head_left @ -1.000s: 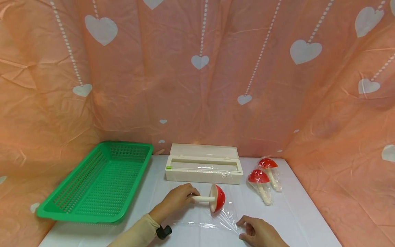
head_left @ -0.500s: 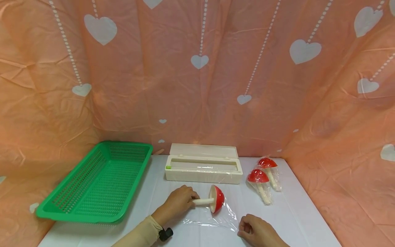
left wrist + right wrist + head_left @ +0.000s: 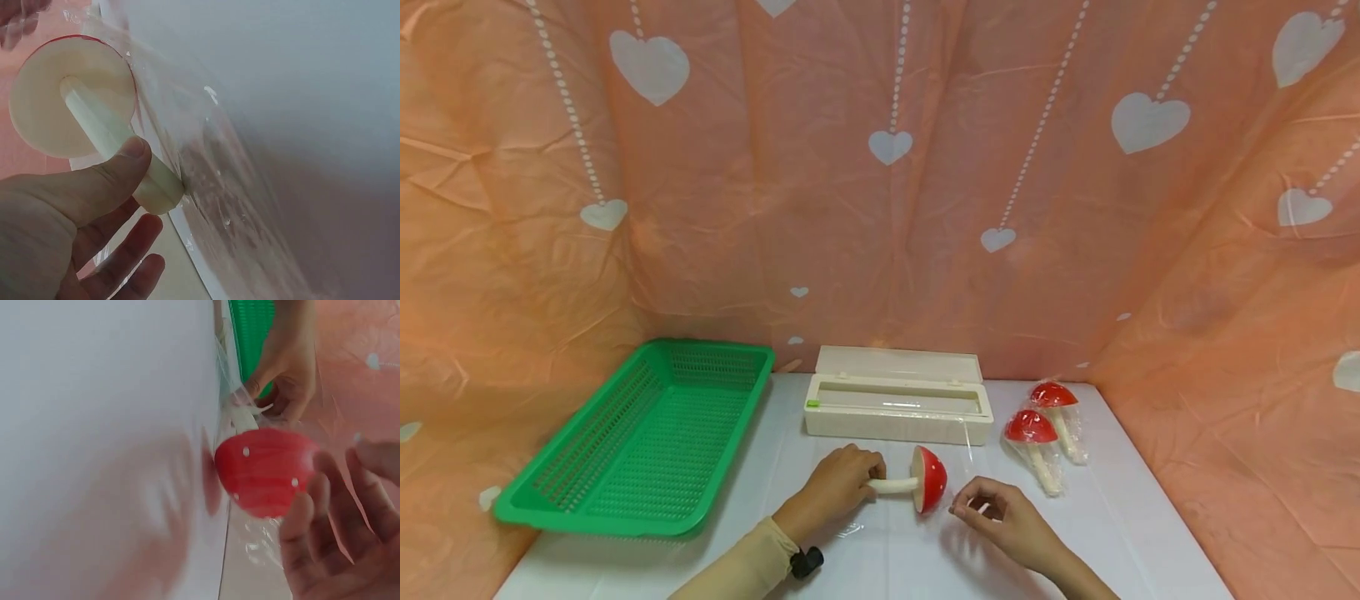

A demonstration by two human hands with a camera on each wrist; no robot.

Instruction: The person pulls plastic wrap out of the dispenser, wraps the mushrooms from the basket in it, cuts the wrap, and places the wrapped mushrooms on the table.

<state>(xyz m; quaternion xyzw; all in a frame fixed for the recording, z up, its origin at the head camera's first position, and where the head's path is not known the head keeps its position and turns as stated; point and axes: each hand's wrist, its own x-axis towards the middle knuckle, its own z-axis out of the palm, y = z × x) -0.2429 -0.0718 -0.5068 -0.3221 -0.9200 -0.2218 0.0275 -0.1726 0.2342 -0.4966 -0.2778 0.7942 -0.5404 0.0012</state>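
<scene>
A toy mushroom (image 3: 931,479) with a white-dotted red cap lies on its side over a thin sheet of plastic wrap (image 3: 212,156). My left hand (image 3: 842,485) pinches the end of its pale stem (image 3: 103,122) between thumb and fingers. Just right of the cap, my right hand (image 3: 1003,518) has thumb and forefinger together, with wrap drawn up at the cap's side. In the right wrist view its fingers (image 3: 337,515) curl beside the red cap. The film between the fingertips is too clear to make out fully.
A white wrap dispenser (image 3: 898,427) stands behind the hands, lid up. Two wrapped toy mushrooms (image 3: 1033,429) lie at the right. A green plastic basket (image 3: 707,467) sits on the left. Peach curtains (image 3: 880,250) enclose the table (image 3: 1120,517).
My right hand has moved up and left from the front of the table to beside the cap, and the wrap's near edge has lifted with it. The left hand keeps its grip.
</scene>
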